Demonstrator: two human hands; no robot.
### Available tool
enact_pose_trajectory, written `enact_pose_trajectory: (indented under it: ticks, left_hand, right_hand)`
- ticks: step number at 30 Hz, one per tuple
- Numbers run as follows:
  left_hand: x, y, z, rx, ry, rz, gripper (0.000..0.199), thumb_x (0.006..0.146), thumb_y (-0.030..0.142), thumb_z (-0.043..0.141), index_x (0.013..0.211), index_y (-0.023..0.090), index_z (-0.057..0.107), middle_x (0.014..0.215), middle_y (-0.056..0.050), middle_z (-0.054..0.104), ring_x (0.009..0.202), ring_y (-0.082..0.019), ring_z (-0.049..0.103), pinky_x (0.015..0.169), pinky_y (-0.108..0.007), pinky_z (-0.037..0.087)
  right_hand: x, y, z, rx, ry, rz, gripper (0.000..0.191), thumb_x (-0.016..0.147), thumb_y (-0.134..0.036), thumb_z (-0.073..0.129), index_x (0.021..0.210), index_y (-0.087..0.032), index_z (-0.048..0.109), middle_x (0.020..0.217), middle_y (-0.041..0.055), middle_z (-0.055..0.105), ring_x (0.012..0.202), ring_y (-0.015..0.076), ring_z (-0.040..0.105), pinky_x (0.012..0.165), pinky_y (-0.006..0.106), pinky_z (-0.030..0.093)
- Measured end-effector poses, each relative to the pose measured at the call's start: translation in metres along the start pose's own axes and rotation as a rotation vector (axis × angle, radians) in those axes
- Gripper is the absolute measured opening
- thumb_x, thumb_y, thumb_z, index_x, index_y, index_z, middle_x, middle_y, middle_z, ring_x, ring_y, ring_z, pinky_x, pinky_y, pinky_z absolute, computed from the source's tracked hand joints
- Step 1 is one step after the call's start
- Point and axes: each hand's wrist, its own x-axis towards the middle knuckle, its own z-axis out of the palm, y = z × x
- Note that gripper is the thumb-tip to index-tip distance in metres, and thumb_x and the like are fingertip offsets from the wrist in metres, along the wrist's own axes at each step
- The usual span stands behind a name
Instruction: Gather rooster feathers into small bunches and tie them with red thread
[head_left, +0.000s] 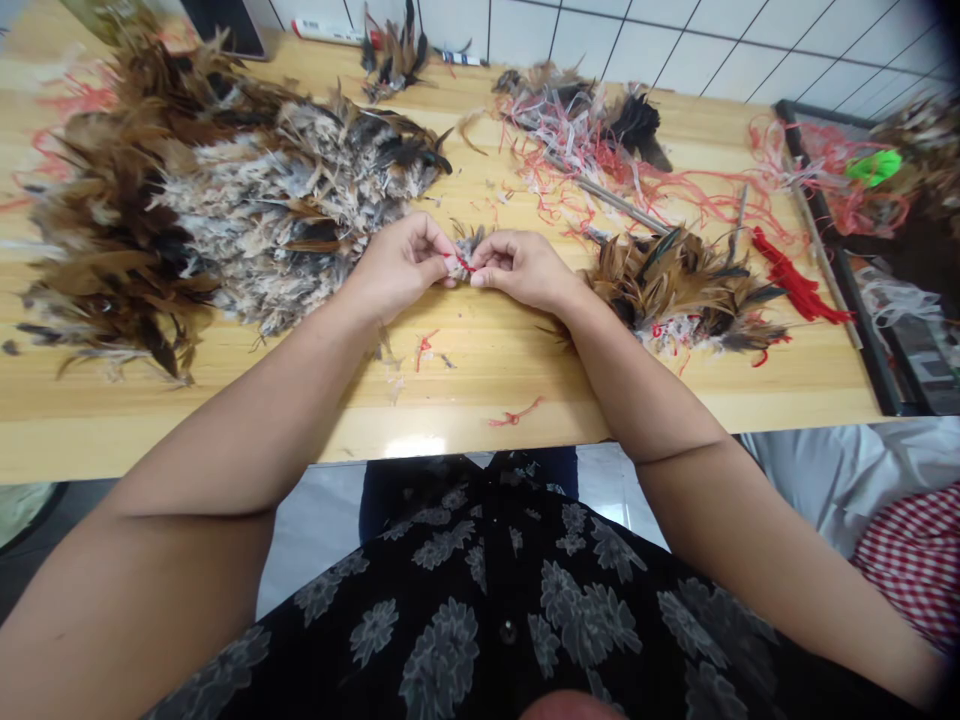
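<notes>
Above the middle of the table, my left hand (403, 262) and my right hand (523, 267) almost meet, both with fingers pinched closed. Between the fingertips runs a short stretch of red string (463, 265), which both hands grip. It lies against a small tuft of grey feathers (471, 243), mostly hidden by my fingers. Left of my left hand spreads a large heap of brown and grey feathers (247, 225). Beyond my right wrist lie brown feather bundles (682, 280), with red string at their pale ends.
Red yarn strands (799, 280) lie on the right, near a dark-framed tray (870, 330). Tangled pink and white strings (555, 130) and a thin stick (622, 207) are farther back. By the tiled wall are a marker (326, 32) and a dark flat device (225, 25).
</notes>
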Motion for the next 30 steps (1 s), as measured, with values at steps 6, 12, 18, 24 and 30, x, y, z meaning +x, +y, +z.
enact_pose_trajectory:
  ticks: [6, 12, 18, 24, 30]
  left_hand:
    - [-0.004, 0.009, 0.004, -0.057, -0.020, 0.000, 0.045, 0.086, 0.006, 0.114, 0.087, 0.024, 0.073, 0.079, 0.000, 0.079, 0.077, -0.023, 0.085, 0.072, -0.031, 0.073]
    - [-0.010, 0.027, 0.012, -0.103, 0.017, -0.103, 0.046, 0.089, -0.005, 0.107, 0.084, 0.021, 0.070, 0.090, -0.002, 0.087, 0.077, -0.017, 0.082, 0.073, -0.025, 0.067]
    - [-0.008, 0.027, 0.014, -0.044, 0.067, -0.155, 0.047, 0.101, -0.012, 0.092, 0.082, 0.021, 0.065, 0.087, -0.002, 0.084, 0.073, -0.014, 0.077, 0.072, -0.024, 0.060]
    - [-0.013, 0.034, 0.015, 0.057, 0.109, -0.167, 0.047, 0.113, -0.013, 0.087, 0.091, 0.019, 0.062, 0.080, 0.002, 0.077, 0.074, -0.013, 0.070, 0.077, -0.029, 0.054]
    - [-0.014, 0.040, 0.018, 0.140, 0.116, -0.214, 0.044, 0.115, -0.010, 0.081, 0.090, 0.021, 0.062, 0.079, 0.001, 0.074, 0.078, -0.018, 0.070, 0.084, -0.036, 0.055]
  right_hand:
    - [0.009, 0.015, -0.006, -0.252, -0.063, -0.127, 0.017, 0.100, -0.016, 0.086, 0.084, -0.023, 0.085, 0.092, 0.0016, 0.079, 0.098, 0.0218, 0.068, 0.103, 0.036, 0.055]
    - [0.011, 0.014, -0.008, -0.713, -0.131, -0.206, 0.028, 0.111, -0.014, 0.063, 0.104, -0.019, 0.090, 0.118, 0.0091, 0.085, 0.113, 0.0269, 0.078, 0.105, 0.040, 0.058]
    - [0.001, 0.005, 0.002, -1.063, -0.106, -0.199, 0.038, 0.117, -0.014, 0.057, 0.128, -0.023, 0.092, 0.130, 0.0118, 0.086, 0.128, 0.0349, 0.081, 0.098, 0.042, 0.058]
    - [-0.002, 0.001, 0.005, -1.126, -0.180, -0.206, 0.046, 0.120, -0.013, 0.051, 0.137, -0.023, 0.093, 0.137, 0.0125, 0.088, 0.136, 0.0372, 0.082, 0.103, 0.045, 0.060]
    - [-0.001, 0.003, 0.005, -1.161, -0.198, -0.198, 0.050, 0.118, -0.011, 0.050, 0.139, -0.024, 0.093, 0.135, 0.0128, 0.088, 0.134, 0.0362, 0.083, 0.099, 0.044, 0.059]
